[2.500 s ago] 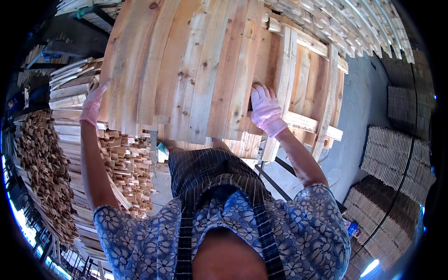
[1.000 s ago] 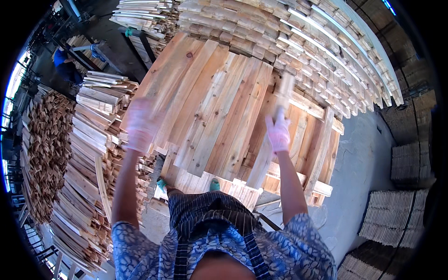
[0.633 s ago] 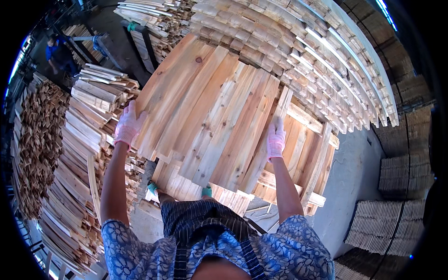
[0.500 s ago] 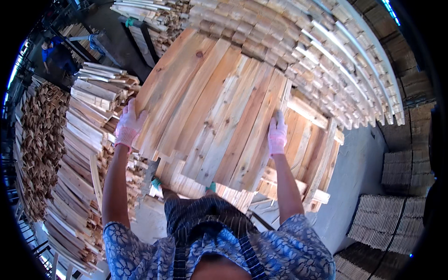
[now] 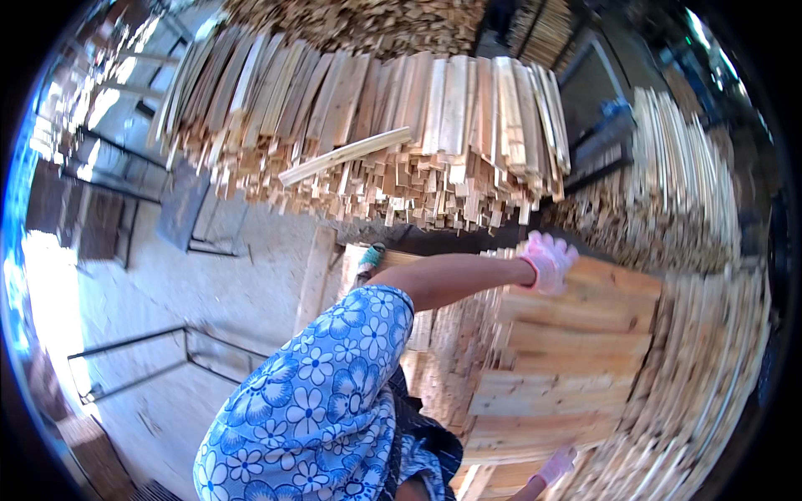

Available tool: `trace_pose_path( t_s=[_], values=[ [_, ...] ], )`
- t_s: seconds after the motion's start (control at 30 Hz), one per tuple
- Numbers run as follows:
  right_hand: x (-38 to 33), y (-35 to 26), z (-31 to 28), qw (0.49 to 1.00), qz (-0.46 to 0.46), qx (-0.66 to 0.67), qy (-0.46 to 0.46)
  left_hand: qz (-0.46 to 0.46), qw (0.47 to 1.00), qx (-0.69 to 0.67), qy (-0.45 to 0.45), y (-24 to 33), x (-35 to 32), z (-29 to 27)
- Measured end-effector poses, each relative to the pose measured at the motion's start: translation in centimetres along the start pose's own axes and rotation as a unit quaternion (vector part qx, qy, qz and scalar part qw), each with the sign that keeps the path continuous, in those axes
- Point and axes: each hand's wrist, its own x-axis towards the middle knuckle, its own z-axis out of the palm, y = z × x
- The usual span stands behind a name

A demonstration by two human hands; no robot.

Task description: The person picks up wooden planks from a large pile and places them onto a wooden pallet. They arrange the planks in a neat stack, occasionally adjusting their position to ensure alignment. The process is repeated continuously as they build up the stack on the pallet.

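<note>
A layer of wide, knotty wooden boards (image 5: 560,392) lies edge to edge in front of me, with uneven ends. My left hand (image 5: 551,262), in a pink-white glove, is at the outer edge of the layer, its fingers spread and slightly bent. Whether it presses on the outermost board I cannot tell. Beside the opposite edge is my right hand (image 5: 557,465), gloved alike, with its fingers stretched out; part of its arm is hidden at the picture's lower edge. Neither hand is closed around a board.
A long stack of narrow planks (image 5: 443,108) spans the far side, one loose strip (image 5: 347,156) lying across its front. More stacked lumber (image 5: 702,359) stands at the right. A black metal frame (image 5: 185,355) is on the grey floor (image 5: 276,288) to the left.
My view has swung far to the left, so the boards now appear at the lower right. Both hands remain near opposite edges of the board layer.
</note>
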Motion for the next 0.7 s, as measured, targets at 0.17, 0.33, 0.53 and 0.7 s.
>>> trace_pose_path(
  t_s=[0.17, 0.33, 0.53, 0.7],
  values=[
    [-9.6, -30.5, 2.3, 0.951, -0.300, -0.038, 0.057, -0.050, 0.880, -0.450, 0.144, -8.8, -1.7, -3.2],
    [-22.9, -47.0, 22.8, 0.812, -0.401, 0.109, -0.411, -0.256, 0.923, -0.225, 0.179, -31.6, -10.5, -0.7],
    [-31.3, -55.6, 52.8, 0.683, 0.036, 0.228, -0.693, -0.592, 0.795, 0.091, 0.095, -60.6, -28.0, 5.9],
    [-38.7, -66.3, 65.7, 0.659, 0.175, 0.212, -0.700, -0.559, 0.819, 0.098, 0.084, -67.0, -30.6, 8.0]
  ],
)
